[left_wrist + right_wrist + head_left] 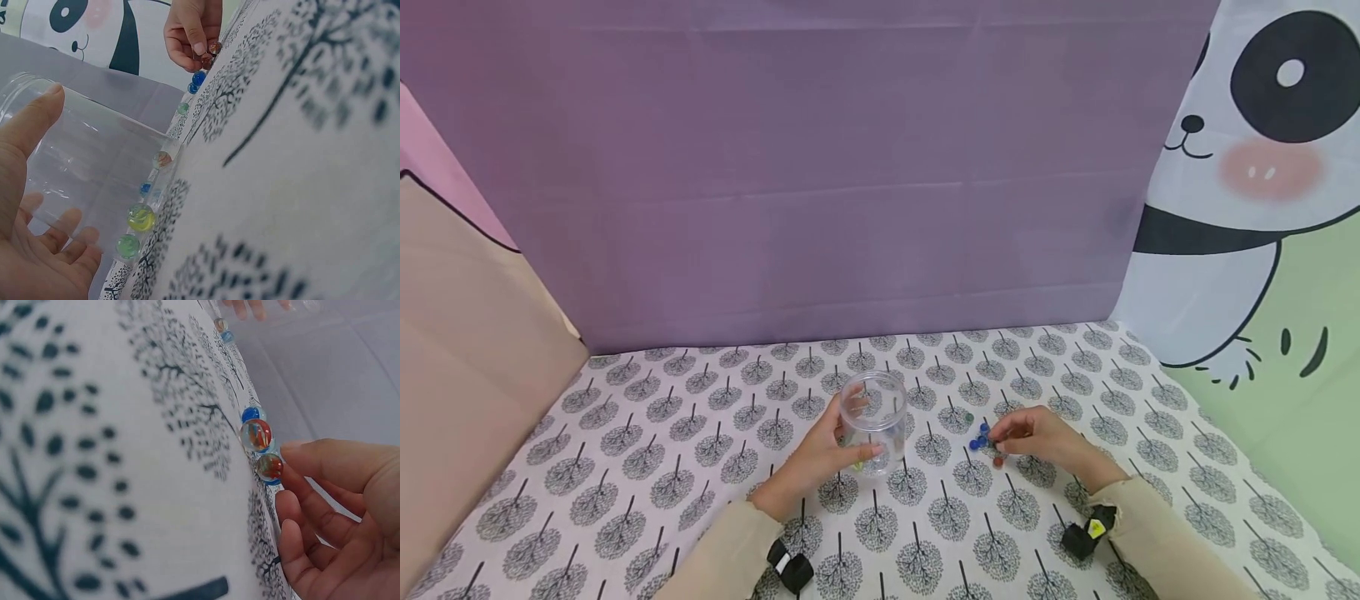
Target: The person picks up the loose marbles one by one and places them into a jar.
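Note:
My left hand (816,458) grips a clear plastic jar (891,429) round its side, thumb in front and fingers behind. The open-topped jar is low at the cloth. Several glass marbles show at its bottom in the left wrist view, among them a yellow marble (141,217), a green marble (128,247) and a blue marble (145,188). To the right, my right hand (1037,433) is bent low over loose marbles. Its thumb and fingertips are close beside a reddish marble (270,467); no pinch is plainly visible. Another reddish marble (256,435) lies nearby.
Blue marbles (979,438) and a green marble (969,417) lie left of the right hand. A white cloth (715,517) printed with grey trees covers the table. Behind stands a purple curtain (805,167), with a panda-print hanging (1210,292) at the right.

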Action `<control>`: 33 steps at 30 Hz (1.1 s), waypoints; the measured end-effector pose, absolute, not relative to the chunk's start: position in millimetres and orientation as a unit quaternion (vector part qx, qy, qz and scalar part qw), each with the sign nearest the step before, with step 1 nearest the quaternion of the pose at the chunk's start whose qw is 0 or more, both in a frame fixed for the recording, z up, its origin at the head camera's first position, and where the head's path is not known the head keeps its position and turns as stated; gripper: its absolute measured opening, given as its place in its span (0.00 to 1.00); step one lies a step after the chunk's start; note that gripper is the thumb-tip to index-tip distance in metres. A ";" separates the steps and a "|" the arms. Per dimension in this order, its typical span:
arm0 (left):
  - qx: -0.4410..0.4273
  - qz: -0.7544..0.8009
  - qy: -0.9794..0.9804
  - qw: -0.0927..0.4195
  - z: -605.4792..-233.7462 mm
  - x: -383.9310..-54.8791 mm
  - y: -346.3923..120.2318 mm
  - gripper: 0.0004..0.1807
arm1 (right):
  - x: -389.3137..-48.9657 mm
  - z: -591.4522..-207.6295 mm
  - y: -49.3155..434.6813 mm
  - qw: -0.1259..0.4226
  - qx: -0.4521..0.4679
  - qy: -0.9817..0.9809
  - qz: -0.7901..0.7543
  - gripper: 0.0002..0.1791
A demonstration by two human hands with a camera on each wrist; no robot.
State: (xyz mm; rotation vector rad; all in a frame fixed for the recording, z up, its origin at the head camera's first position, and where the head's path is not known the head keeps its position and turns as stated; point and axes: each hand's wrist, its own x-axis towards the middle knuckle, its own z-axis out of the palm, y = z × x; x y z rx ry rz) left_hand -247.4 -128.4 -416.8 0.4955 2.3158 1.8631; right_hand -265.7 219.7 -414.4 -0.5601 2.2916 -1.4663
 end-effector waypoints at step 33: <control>0.162 0.626 0.759 0.072 -418.6 -247.5 -128.9 0.51 | -262.8 -412.6 216.4 0.183 -0.196 0.837 -0.478 0.10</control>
